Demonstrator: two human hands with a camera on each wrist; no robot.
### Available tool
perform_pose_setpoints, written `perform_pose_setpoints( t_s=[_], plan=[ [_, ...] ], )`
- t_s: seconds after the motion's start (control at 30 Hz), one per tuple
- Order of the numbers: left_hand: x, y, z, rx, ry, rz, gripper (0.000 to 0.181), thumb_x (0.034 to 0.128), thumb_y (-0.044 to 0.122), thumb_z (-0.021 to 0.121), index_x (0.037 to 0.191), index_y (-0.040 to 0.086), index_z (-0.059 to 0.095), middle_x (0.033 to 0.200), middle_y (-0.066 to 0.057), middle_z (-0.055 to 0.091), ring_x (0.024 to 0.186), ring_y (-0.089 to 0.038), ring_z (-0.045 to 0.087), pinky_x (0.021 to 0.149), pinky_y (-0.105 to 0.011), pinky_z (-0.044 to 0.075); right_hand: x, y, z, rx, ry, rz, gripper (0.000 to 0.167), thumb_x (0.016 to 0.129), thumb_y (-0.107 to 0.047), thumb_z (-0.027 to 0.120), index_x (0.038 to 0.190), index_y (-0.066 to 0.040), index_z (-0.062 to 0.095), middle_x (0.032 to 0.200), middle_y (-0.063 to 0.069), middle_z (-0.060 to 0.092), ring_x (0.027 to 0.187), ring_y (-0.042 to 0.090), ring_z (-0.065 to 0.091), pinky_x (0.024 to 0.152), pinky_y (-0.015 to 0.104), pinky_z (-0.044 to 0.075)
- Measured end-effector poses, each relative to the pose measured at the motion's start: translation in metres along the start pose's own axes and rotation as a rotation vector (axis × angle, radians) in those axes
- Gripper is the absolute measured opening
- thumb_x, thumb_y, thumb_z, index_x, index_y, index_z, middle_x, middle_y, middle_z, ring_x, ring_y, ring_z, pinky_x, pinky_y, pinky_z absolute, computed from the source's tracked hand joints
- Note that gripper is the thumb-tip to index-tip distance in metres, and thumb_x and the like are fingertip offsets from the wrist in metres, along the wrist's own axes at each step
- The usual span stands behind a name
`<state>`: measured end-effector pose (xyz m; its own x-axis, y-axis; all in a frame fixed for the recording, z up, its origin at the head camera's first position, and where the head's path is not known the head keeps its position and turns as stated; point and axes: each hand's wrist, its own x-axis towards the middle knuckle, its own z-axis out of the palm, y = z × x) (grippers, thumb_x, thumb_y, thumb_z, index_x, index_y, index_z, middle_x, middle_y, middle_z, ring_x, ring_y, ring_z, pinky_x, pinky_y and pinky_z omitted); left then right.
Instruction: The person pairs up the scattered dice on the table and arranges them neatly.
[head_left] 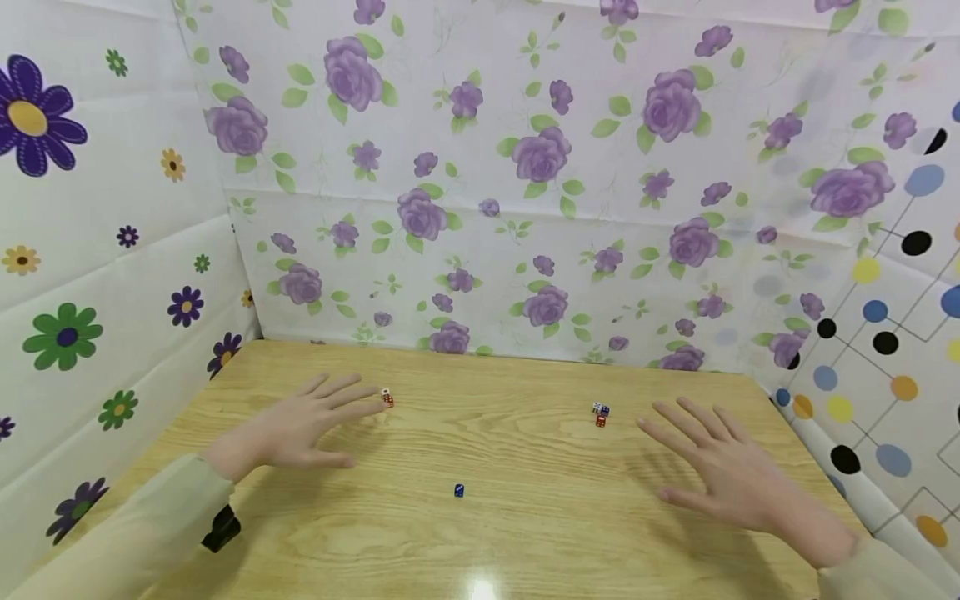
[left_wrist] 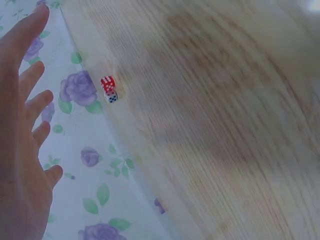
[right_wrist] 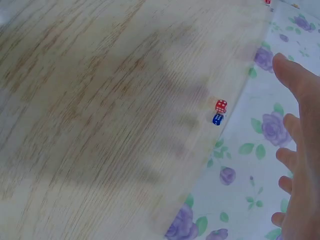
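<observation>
My left hand [head_left: 307, 429] hovers over the left part of the table, fingers spread and holding nothing. Just past its fingertips lie a red die [head_left: 388, 402] and a white die [head_left: 386, 392]; the left wrist view shows this red die [left_wrist: 108, 83] against the white one [left_wrist: 111, 96]. On the other side, my right hand [head_left: 723, 471] is also spread above the wood with nothing in it. To its left sit a white die [head_left: 597, 407], a blue die [head_left: 605, 411] and a red die [head_left: 601, 422], close together. A lone blue die [head_left: 459, 491] lies between the hands, nearer the front.
The wooden table [head_left: 480, 433] ends at a back wall of purple-flowered cloth [head_left: 480, 167]. Flower-patterned cloth [head_left: 135, 267] lines the left side, and dotted cloth [head_left: 892, 375] the right. A black object [head_left: 222, 529] shows beside the left sleeve.
</observation>
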<state>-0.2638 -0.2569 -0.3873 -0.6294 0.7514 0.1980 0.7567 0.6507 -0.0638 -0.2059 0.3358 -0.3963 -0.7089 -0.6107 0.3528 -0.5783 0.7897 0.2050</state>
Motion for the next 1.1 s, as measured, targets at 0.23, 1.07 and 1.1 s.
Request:
perform_pose_setpoints(
  t_s=[0.23,1.07,1.1],
  plan=[
    [0.011,0.009,0.003,-0.064,-0.005,0.018,0.077,0.0881,0.048,0.069,0.154,0.027,0.036,0.156,-0.006,0.042,0.144,-0.038,0.037,0.111,-0.062,0.033,0.009,-0.003,0.002,0.002,0.023,-0.019,0.086,0.080,-0.054,0.075,0.153,-0.027,0.037,0.163,0.000,0.030,0.154,0.024,0.018,0.110,0.060,0.027],
    [0.039,0.057,0.039,-0.298,-0.009,0.011,0.059,0.0928,0.046,0.065,0.146,0.027,0.048,0.145,0.001,0.053,0.136,-0.022,0.048,0.108,-0.053,0.042,0.035,-0.053,0.013,0.133,0.047,0.015,0.079,0.088,-0.044,0.072,0.155,-0.030,0.032,0.157,-0.002,0.041,0.141,0.029,0.042,0.107,0.054,0.038],
    [0.040,0.059,0.040,-0.315,-0.010,-0.005,0.058,0.0931,0.046,0.064,0.145,0.028,0.049,0.145,0.001,0.053,0.135,-0.022,0.049,0.108,-0.053,0.042,0.036,-0.057,0.014,0.143,0.058,0.007,0.078,0.088,-0.043,0.072,0.154,-0.029,0.034,0.156,-0.001,0.043,0.140,0.028,0.043,0.106,0.055,0.040]
  ],
)
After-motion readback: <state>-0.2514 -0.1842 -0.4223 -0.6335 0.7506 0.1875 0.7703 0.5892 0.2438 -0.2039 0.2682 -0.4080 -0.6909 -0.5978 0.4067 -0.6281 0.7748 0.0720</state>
